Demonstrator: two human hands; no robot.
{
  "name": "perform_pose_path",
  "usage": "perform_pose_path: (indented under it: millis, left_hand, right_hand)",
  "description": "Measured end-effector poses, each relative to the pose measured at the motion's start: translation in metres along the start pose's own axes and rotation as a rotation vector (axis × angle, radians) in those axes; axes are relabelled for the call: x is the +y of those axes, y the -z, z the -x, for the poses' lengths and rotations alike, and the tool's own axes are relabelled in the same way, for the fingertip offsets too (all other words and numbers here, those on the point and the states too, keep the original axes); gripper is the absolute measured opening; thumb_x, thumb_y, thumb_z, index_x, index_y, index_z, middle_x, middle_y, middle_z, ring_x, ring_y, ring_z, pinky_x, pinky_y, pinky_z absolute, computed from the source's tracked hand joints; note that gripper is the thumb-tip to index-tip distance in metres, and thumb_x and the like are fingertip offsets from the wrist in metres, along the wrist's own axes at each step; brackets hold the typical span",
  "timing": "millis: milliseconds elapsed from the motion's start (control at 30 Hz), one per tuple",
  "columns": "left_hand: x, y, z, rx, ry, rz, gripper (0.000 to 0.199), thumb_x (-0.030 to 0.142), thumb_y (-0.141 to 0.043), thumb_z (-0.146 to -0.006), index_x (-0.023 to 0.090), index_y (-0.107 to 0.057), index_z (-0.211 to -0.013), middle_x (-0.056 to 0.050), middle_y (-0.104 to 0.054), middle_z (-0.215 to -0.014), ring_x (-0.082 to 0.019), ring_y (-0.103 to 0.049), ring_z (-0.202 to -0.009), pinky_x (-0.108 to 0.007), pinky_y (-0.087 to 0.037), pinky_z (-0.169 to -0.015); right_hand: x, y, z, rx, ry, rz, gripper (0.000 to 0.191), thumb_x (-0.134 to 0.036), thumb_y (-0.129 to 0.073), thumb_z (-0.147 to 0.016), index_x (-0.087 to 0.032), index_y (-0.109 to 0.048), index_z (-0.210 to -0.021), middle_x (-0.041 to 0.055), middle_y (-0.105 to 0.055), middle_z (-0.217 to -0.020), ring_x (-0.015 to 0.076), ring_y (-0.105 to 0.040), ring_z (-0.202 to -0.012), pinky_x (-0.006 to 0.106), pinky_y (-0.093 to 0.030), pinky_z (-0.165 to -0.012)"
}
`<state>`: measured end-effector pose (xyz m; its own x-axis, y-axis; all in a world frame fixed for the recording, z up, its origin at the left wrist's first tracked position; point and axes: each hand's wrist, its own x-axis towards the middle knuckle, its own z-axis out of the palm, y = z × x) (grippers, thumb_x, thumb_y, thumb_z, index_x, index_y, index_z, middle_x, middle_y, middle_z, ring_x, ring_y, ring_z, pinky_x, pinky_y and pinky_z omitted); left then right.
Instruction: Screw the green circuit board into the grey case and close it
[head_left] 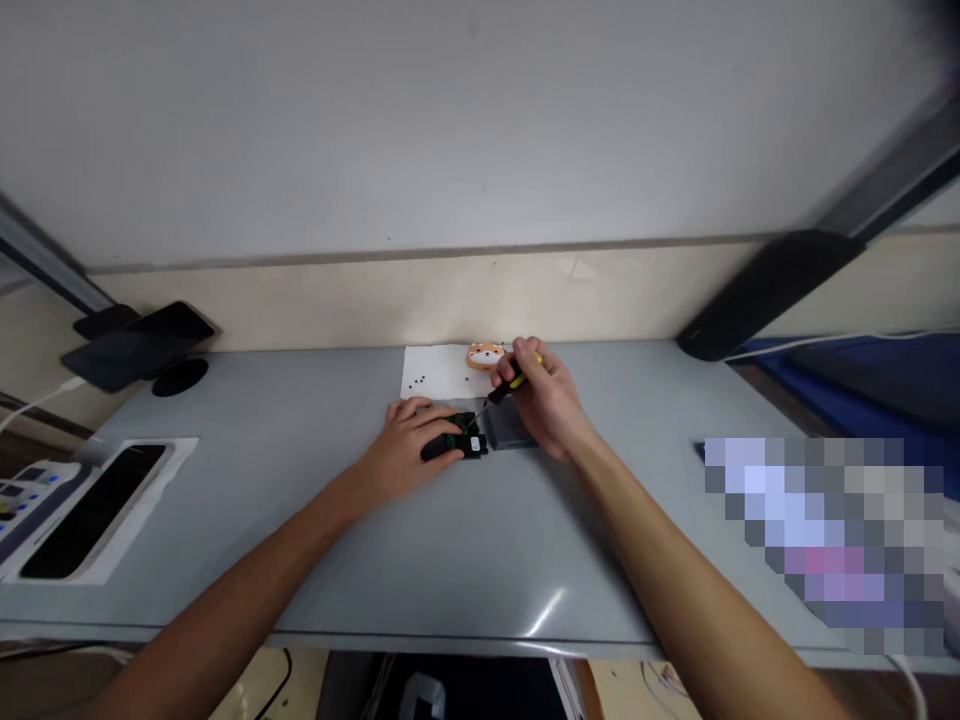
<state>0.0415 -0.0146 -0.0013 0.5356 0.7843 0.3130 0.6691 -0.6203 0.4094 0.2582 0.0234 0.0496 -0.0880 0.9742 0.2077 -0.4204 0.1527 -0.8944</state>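
Observation:
My right hand (551,400) is closed round a black and yellow screwdriver (517,378), whose shaft slants down to the left onto a small green and black circuit board assembly (471,442). My left hand (412,440) lies over the left part of that assembly, fingers spread and pressing on it against the table. Just right of the board sits a dark grey box-like case (506,428), partly covered by my right hand. Behind them is a white sheet of paper (439,370) with several tiny dark screws (417,381) and an orange and white animal-faced object (485,356).
The grey table (450,560) carries a phone on a stand (142,345) at the back left and a black phone-like device (94,510) on white paper at the left. A long black cylinder (765,290) is at the back right; a blurred-out item (825,540) lies at the right.

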Motion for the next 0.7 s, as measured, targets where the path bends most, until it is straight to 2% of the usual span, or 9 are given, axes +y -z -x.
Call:
perform_pose_path:
  millis: [100, 200, 233, 300, 367, 433, 500, 600, 700]
  left_hand:
    - [0.0, -0.001, -0.002, -0.012, -0.003, 0.009, 0.023, 0.038, -0.066, -0.098, 0.03, -0.069, -0.119, 0.0, -0.066, -0.137, -0.025, -0.049, -0.129, -0.046, -0.033, -0.111]
    - [0.002, 0.0, -0.003, -0.018, -0.005, 0.008, 0.023, 0.038, -0.066, -0.098, 0.029, -0.068, -0.12, 0.0, -0.066, -0.137, -0.025, -0.049, -0.13, -0.046, -0.033, -0.111]
    - [0.003, 0.0, -0.003, -0.022, -0.004, 0.009, 0.023, 0.037, -0.066, -0.098, 0.029, -0.067, -0.12, 0.0, -0.066, -0.137, -0.025, -0.05, -0.13, -0.046, -0.033, -0.112]
    - [0.004, 0.001, -0.002, -0.018, 0.004, 0.014, 0.024, 0.035, -0.066, -0.097, 0.028, -0.065, -0.12, -0.001, -0.066, -0.136, -0.025, -0.05, -0.13, -0.045, -0.033, -0.113]
    - [0.005, 0.001, -0.002, -0.017, 0.014, 0.017, 0.026, 0.033, -0.067, -0.096, 0.028, -0.064, -0.121, -0.002, -0.065, -0.137, -0.025, -0.05, -0.131, -0.046, -0.033, -0.113]
    - [0.005, 0.0, -0.001, -0.021, 0.018, 0.022, 0.028, 0.033, -0.068, -0.094, 0.029, -0.062, -0.122, -0.002, -0.064, -0.138, -0.026, -0.05, -0.132, -0.046, -0.033, -0.113]
    - [0.005, -0.001, -0.001, -0.023, 0.024, 0.035, 0.03, 0.033, -0.069, -0.094, 0.029, -0.061, -0.123, -0.003, -0.064, -0.137, -0.026, -0.051, -0.132, -0.047, -0.032, -0.114]
    - [0.005, -0.001, -0.001, -0.013, 0.053, 0.065, 0.033, 0.032, -0.069, -0.093, 0.029, -0.058, -0.124, -0.002, -0.067, -0.129, -0.026, -0.054, -0.128, -0.047, -0.032, -0.114]
    - [0.007, 0.0, -0.002, -0.01, 0.091, 0.074, 0.038, 0.03, -0.07, -0.091, 0.029, -0.056, -0.126, -0.003, -0.067, -0.125, -0.027, -0.054, -0.125, -0.048, -0.035, -0.112]
  right_hand:
    - [0.004, 0.002, -0.002, 0.037, 0.084, 0.18, 0.033, -0.057, -0.065, -0.093, -0.025, -0.058, -0.087, -0.0041, -0.049, -0.068, 0.0136, -0.051, -0.067, 0.029, -0.044, -0.072]
    - [0.004, 0.0, -0.001, -0.011, 0.134, 0.23, 0.038, -0.059, -0.052, -0.099, -0.027, -0.068, -0.109, -0.0002, -0.058, -0.081, 0.016, -0.056, -0.078, 0.031, -0.046, -0.078]
    - [0.003, -0.001, 0.0, -0.034, 0.126, 0.21, 0.037, -0.058, -0.051, -0.099, -0.026, -0.069, -0.108, 0.0008, -0.059, -0.085, 0.0164, -0.057, -0.081, 0.031, -0.047, -0.08]
    - [0.001, -0.004, 0.003, -0.073, 0.088, 0.152, 0.03, -0.054, -0.058, -0.098, -0.025, -0.068, -0.094, 0.0018, -0.06, -0.089, 0.0162, -0.058, -0.086, 0.03, -0.046, -0.083]
    - [-0.002, -0.006, 0.006, -0.109, 0.031, 0.062, 0.029, -0.05, -0.067, -0.093, -0.024, -0.059, -0.083, 0.0014, -0.06, -0.091, 0.0157, -0.059, -0.087, 0.03, -0.047, -0.084]
    - [-0.002, -0.009, 0.009, -0.125, -0.022, -0.024, 0.035, -0.051, -0.071, -0.09, -0.025, -0.05, -0.079, -0.0008, -0.055, -0.083, 0.0143, -0.056, -0.077, 0.03, -0.046, -0.076]
    - [-0.001, -0.012, 0.009, -0.11, -0.025, -0.045, 0.039, -0.053, -0.071, -0.089, -0.025, -0.047, -0.077, -0.0033, -0.044, -0.072, 0.0125, -0.045, -0.064, 0.028, -0.042, -0.065]
    - [0.0, -0.015, 0.007, -0.094, -0.01, -0.058, 0.038, -0.061, -0.062, -0.092, -0.025, -0.057, -0.083, -0.0032, -0.037, -0.069, 0.0128, -0.037, -0.06, 0.029, -0.039, -0.059]
    - [-0.002, -0.014, 0.006, -0.127, -0.079, -0.133, 0.038, -0.061, -0.056, -0.095, -0.025, -0.065, -0.092, -0.0004, -0.043, -0.074, 0.0145, -0.044, -0.065, 0.031, -0.044, -0.065]
